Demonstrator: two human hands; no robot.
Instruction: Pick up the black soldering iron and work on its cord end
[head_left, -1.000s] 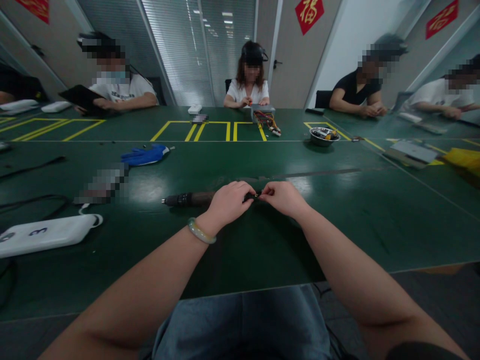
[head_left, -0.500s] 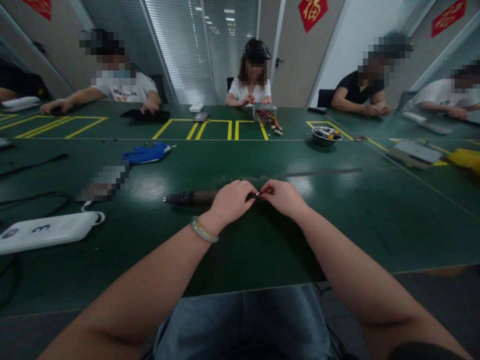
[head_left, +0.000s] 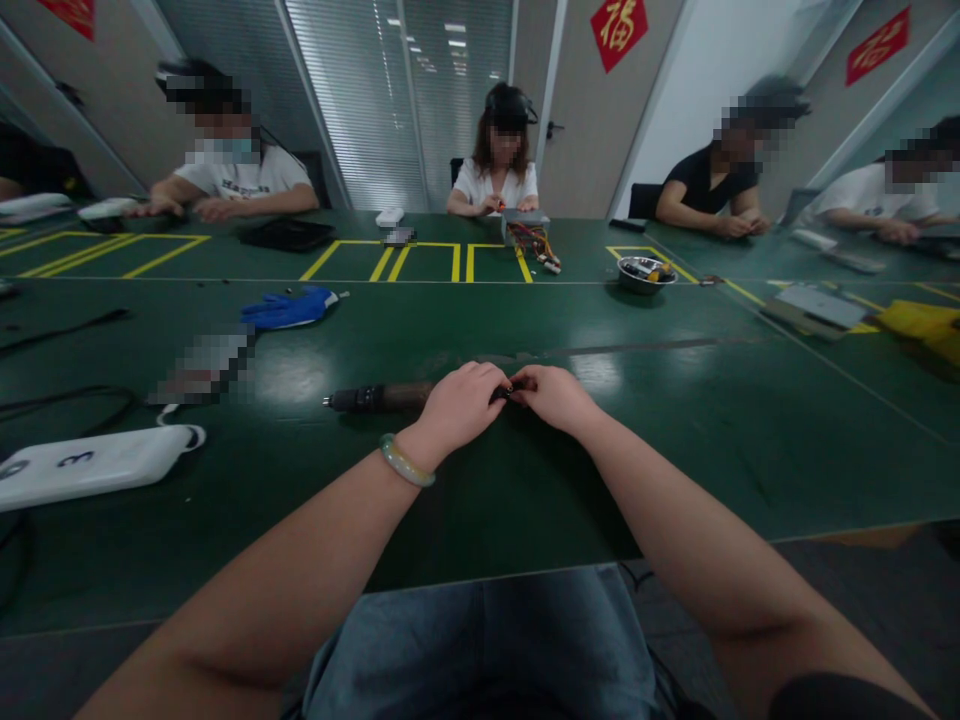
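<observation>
One second ago, in the head view, the right hand [head_left: 555,398] was slightly farther from the left hand [head_left: 461,405] than it is now. Fingertips of both are pinched closed on a small dark piece [head_left: 500,395], mostly hidden. The tool [head_left: 382,398] lies on the table [head_left: 465,315], brown and black, pointing to the left, its rear covered by the left hand.
</observation>
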